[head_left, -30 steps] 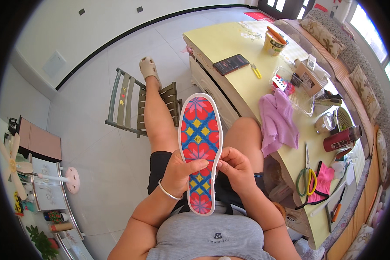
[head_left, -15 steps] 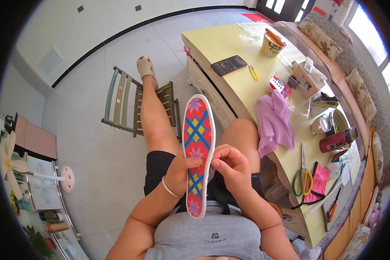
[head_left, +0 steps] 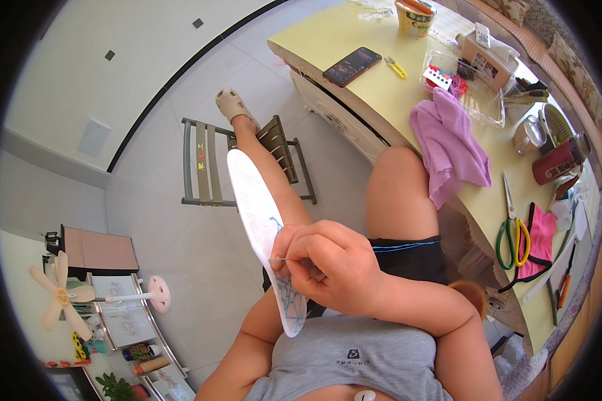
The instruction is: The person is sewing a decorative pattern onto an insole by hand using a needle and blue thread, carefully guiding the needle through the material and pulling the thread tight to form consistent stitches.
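Left grip (head_left: 282,247) (mostly hidden) clasps tilted insole (head_left: 253,197); right grip (head_left: 336,262), beside insole, pinches needle (head_left: 279,259) tightly.

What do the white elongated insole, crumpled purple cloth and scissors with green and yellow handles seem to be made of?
White elongated insole: probably matte fabric, since blue stitching shows on it. Purple cloth: soft, matte textile, from its loose folds; fibre unclear. Scissors: seemingly metal blades, by their grey shine; smooth handles, possibly plastic.
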`<state>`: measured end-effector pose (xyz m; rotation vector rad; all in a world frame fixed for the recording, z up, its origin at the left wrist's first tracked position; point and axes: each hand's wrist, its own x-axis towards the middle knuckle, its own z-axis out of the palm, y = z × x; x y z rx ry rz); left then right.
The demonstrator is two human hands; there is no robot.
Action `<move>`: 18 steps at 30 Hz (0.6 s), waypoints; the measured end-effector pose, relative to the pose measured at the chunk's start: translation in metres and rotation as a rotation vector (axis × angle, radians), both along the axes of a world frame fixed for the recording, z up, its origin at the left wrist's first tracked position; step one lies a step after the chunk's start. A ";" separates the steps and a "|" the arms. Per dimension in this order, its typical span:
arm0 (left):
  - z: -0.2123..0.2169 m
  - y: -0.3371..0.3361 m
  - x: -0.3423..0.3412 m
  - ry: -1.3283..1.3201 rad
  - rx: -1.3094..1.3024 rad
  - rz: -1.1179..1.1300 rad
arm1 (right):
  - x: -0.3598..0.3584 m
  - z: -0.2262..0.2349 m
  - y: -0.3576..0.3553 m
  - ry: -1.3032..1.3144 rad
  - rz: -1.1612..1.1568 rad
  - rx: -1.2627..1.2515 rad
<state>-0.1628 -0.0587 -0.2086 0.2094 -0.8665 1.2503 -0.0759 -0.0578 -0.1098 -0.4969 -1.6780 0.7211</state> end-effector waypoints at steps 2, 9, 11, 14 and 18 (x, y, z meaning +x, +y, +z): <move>0.004 0.001 0.009 -0.067 0.007 0.025 | 0.001 -0.001 0.003 0.019 0.005 0.028; 0.012 0.002 0.021 -0.164 0.003 0.115 | 0.001 -0.003 0.003 0.086 0.037 0.045; 0.010 0.000 0.016 -0.150 -0.003 0.080 | 0.001 -0.003 0.003 0.097 0.047 0.044; 0.008 0.001 0.017 -0.193 0.029 0.037 | 0.002 -0.001 0.002 0.099 0.055 0.040; 0.010 -0.001 0.021 -0.205 -0.006 0.049 | 0.003 -0.001 0.002 0.093 0.047 0.041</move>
